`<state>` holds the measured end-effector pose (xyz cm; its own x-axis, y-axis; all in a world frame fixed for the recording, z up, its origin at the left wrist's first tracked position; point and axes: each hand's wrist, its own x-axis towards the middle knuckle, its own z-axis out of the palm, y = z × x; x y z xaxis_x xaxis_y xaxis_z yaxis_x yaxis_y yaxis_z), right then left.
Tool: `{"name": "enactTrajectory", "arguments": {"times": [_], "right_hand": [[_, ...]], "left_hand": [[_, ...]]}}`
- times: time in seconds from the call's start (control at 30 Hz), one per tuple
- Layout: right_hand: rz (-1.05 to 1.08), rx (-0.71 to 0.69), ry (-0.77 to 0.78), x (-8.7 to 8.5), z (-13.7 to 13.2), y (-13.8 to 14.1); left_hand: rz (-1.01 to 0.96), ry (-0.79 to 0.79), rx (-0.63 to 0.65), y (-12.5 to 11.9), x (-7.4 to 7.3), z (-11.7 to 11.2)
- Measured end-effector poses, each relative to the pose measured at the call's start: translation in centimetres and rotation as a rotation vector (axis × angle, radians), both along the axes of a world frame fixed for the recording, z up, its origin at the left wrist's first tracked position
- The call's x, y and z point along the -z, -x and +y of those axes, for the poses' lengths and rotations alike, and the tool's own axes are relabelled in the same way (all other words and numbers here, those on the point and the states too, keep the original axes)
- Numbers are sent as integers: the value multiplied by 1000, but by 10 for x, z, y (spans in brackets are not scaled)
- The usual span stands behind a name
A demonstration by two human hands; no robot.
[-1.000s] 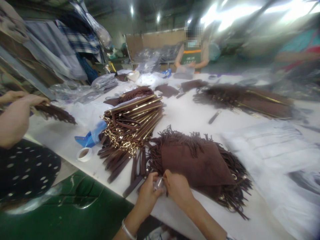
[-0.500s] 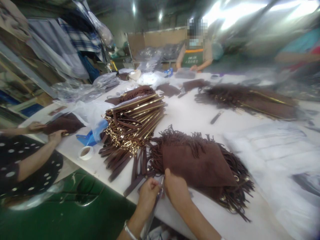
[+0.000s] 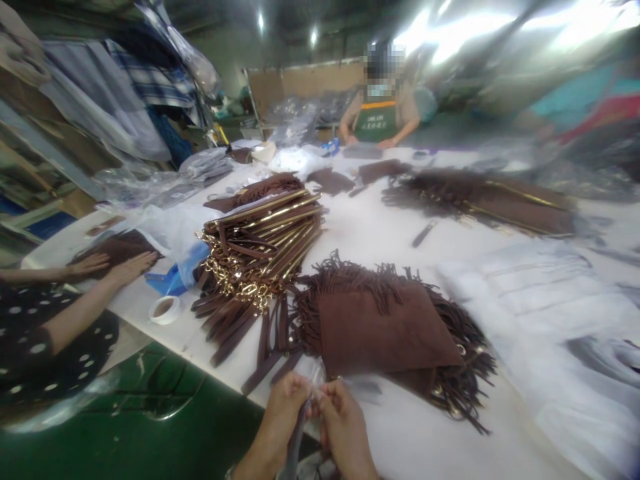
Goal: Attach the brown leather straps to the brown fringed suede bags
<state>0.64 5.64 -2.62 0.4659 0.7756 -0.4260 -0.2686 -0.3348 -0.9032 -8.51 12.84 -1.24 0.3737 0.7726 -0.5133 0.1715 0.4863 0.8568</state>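
My left hand [image 3: 283, 407] and my right hand [image 3: 343, 423] meet at the near edge of the white table [image 3: 380, 227], fingers pinched together on a small clear plastic piece [image 3: 315, 377] with a dark strap [image 3: 295, 440] hanging down between them. Just beyond my hands lies a brown suede fringed bag [image 3: 385, 327], flat on the table. To its left stands a stack of brown bags with gold zips and chains [image 3: 263, 243], their straps spilling toward the table edge.
A person in a dotted dark top at the left presses both hands [image 3: 107, 267] flat on a brown bag. A tape roll [image 3: 165, 309] and blue plastic [image 3: 170, 280] lie near them. Another person [image 3: 377, 110] works at the far end. More fringed bags [image 3: 480, 197] and clear plastic sleeves [image 3: 550, 300] lie at the right.
My hands have drawn back from the fringed bag to the table edge, still pinched together. The person at the left lowered a brown bag onto the table and flattened both hands on it.
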Motion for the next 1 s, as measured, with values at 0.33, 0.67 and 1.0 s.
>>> {"name": "enactTrajectory", "arguments": {"times": [0.33, 0.67, 1.0], "right_hand": [[-361, -64, -4, 2, 1, -13], [-468, -52, -101, 2, -6, -10], [-643, -59, -196, -6, -34, -8]], "left_hand": [[144, -243, 69, -7, 4, -6], [-146, 196, -77, -7, -9, -6], [61, 113, -91, -11, -15, -14]]}}
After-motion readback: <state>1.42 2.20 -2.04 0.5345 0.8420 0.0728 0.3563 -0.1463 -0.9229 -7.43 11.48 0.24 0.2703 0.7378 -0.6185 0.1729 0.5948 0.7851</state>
